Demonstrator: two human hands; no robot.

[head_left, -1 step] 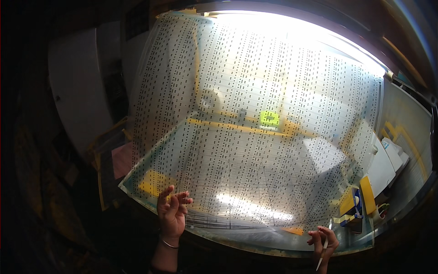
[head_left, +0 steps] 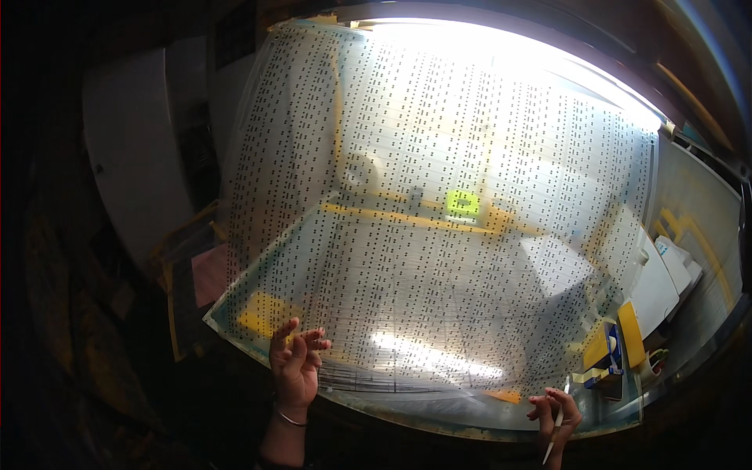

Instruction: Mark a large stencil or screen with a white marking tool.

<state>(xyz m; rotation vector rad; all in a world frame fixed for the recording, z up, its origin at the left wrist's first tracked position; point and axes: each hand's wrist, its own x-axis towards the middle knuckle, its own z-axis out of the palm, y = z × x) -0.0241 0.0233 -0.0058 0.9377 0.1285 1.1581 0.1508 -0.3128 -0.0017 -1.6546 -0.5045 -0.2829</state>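
A large clear sheet (head_left: 439, 282) printed with rows of small black dots spreads over a glass-topped table (head_left: 407, 409). My left hand (head_left: 294, 374), with a thin bangle at the wrist, is raised at the near left edge; its fingers are apart and hold nothing. At the near right edge, my right hand (head_left: 561, 409) has its fingers closed around a slim white pen-like stick (head_left: 557, 429). One end of the stick points down toward me, the other sticks up past the fingers. Whether it is a pen or a brush I cannot tell.
A bright light (head_left: 517, 43) glares along the far edge. Yellow-and-blue boxes (head_left: 601, 348) and white flat items (head_left: 656, 282) stand at the right. A bright green object (head_left: 464, 204) shows through the glass. Left of the table are a pink sheet (head_left: 209, 276) and a pale panel (head_left: 133, 141).
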